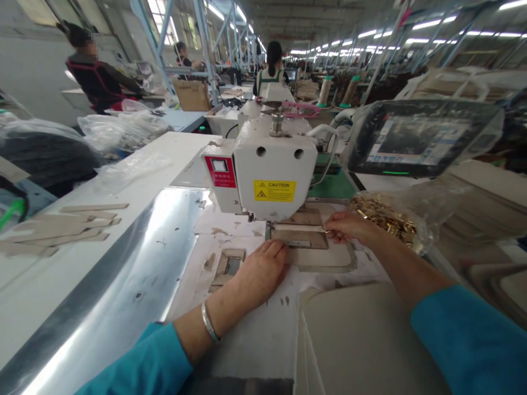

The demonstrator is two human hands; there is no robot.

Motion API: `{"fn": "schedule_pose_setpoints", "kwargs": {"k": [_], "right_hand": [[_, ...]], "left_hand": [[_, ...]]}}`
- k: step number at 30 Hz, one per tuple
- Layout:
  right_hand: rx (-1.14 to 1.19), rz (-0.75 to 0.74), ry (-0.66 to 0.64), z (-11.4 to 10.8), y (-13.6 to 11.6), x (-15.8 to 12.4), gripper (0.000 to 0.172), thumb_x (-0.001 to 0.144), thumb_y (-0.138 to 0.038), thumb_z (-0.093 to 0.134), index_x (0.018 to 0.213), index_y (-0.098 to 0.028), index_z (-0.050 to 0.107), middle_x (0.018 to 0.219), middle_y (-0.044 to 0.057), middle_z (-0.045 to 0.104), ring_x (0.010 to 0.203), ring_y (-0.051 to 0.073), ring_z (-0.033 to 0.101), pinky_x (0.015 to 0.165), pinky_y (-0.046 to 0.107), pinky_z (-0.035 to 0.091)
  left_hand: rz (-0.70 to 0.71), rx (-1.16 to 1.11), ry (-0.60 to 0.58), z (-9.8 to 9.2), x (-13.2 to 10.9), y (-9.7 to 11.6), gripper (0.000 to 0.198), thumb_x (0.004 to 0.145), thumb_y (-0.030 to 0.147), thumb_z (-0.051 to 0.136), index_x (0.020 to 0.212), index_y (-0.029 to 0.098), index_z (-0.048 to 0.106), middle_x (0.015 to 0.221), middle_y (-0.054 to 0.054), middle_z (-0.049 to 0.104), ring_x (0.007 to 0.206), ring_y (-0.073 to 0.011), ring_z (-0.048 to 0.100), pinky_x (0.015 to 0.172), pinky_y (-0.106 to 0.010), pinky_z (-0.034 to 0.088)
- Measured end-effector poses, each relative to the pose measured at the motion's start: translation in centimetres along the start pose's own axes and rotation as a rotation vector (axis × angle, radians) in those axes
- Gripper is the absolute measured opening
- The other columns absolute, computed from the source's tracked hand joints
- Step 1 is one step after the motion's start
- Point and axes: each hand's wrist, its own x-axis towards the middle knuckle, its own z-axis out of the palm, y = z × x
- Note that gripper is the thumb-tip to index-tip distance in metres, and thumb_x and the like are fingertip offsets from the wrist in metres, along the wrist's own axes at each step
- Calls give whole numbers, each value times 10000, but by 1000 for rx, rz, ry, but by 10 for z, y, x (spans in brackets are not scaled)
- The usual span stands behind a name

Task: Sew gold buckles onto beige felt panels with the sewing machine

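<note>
Under the head of a white sewing machine [275,164] lies a beige fabric panel [337,258] with brown rectangular plates [317,241] on it. My left hand [265,269] rests flat at the left edge of the plates, fingers stretched out and pressing down. Between the plates runs a narrow beige strip [298,226]. At its right end my right hand [346,226] is closed in a pinch, with a small metallic glint by the fingertips. What lies under my left fingers is hidden.
Close to my right wrist is a clear bag of gold-coloured metal pieces [385,219]. A plastic-wrapped screen [420,137] stands above it. Beige panels [370,334] are stacked at front right. Loose strips [82,227] lie on the left table. Other people [99,77] work farther back.
</note>
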Motion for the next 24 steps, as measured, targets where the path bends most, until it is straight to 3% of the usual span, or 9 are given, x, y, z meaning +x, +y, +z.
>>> {"fn": "schedule_pose_setpoints", "kwargs": {"k": [8,11,14,17,21,24], "right_hand": [[-59,-39,33,4,5,-12,169,841,-133,625,703,-153,530,544,-30,582,416,71,535,413,168,383],[-83,-109,58,8,14,-15,162,859,-154,597,721,-166,512,568,-41,575,428,65,513,434,171,378],[-157,-246,135,4,23,-15,131,840,-204,617,749,-179,526,581,-51,552,481,81,511,480,185,378],[-336,-477,277,-9,29,-17,139,772,-216,661,693,-180,553,599,-37,534,580,114,533,559,210,389],[-455,-686,445,-31,40,-24,106,721,-238,661,665,-179,593,707,23,583,720,177,571,695,280,433],[-384,-738,447,-41,51,-29,158,736,-341,641,715,-188,609,748,37,613,704,190,584,662,301,444]], "left_hand": [[44,-61,-104,-4,-10,20,146,922,203,562,1043,139,612,1093,-106,641,1046,-259,613,958,-399,524],[57,-117,-119,-6,-11,30,198,958,290,517,1038,141,619,1062,-108,646,1043,-268,612,952,-414,519],[70,-174,-145,-8,-8,45,298,971,370,493,1098,128,611,1066,-115,651,1032,-270,619,952,-416,514],[100,-187,-185,-8,-1,60,328,921,381,584,1114,117,611,1070,-115,650,1021,-276,620,935,-406,520],[141,-159,-233,-5,7,73,194,921,297,593,997,132,660,1028,-92,662,973,-256,632,910,-391,524],[150,-141,-209,-2,8,76,130,925,231,585,950,130,663,995,-77,672,935,-233,638,884,-364,527]]}}
